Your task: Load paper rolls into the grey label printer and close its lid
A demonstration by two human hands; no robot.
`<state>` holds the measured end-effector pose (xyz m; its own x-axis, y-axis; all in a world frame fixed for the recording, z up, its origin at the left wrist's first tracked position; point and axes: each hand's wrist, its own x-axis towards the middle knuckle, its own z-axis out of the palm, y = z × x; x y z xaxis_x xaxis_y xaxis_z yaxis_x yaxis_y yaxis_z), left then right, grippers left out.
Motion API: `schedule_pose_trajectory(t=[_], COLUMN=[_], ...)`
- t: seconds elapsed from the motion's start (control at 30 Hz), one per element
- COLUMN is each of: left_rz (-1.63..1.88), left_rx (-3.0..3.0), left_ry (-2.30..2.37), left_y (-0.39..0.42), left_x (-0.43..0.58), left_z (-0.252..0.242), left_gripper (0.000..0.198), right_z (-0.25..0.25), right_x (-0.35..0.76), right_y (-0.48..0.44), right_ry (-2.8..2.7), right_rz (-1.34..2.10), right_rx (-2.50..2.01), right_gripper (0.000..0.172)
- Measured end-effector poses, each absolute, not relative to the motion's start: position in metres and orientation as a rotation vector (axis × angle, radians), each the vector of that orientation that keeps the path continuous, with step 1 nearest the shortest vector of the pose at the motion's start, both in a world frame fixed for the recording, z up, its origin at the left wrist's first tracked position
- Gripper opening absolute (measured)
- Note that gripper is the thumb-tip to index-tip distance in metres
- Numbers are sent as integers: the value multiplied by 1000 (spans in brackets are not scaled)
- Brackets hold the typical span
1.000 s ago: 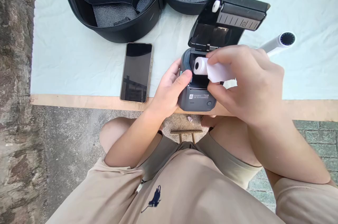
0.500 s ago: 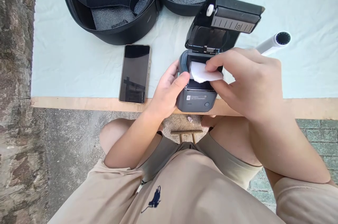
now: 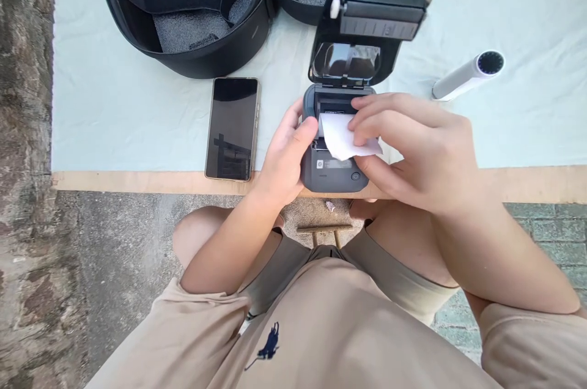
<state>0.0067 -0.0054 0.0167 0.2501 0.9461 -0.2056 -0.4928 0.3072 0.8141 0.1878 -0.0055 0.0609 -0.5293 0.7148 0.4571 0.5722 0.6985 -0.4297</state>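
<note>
A small dark label printer stands at the table's front edge, its hinged lid swung up and back. My left hand grips the printer's left side, thumb on the rim of the opening. Between the thumb and fingers of my right hand is a white paper strip. That strip comes out of the printer's compartment and lies over its front, partly covering the label there. My right fingers hide the right side of the opening.
A black phone lies left of the printer. Behind it sits an open black zippered case with grey foam and a strap. A white cylinder with a dark round end lies to the right. The table's wooden edge runs along the front.
The paper strip has come further forward over the printer's front, drawn by my right hand. The printer and its open lid have shifted slightly left and turned a little.
</note>
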Motion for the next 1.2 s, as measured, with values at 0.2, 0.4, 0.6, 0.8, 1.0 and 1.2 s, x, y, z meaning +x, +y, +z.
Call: schedule_pose_trajectory(t=[0.2,0.4,0.6,0.8,1.0,1.2], left_rz=[1077,1077,1086,1100,1177,1176], left_rx=[723,805,795,857,1015,1079], left_ry=[766,802,787,756,669,654], left_y=[-5,-7,-8,-6,7,10], left_x=[5,2,1,2,2,0], left_z=[17,15,13,2,-26,-26], left_gripper=[49,74,90,86,107,102], right_z=[54,48,39,41,43,42], right_x=[189,189,192,196,198,197], right_y=[-6,-3,-2,-3,-3,-3], right_ry=[-2288,-1993,-1956,-1919,-1893,-1875], right_rz=[388,397,689,907,1046,1128], right_rx=[-891,-1010,-1235,-1133,-1033,-986], right_gripper=[4,8,40,45,53,57])
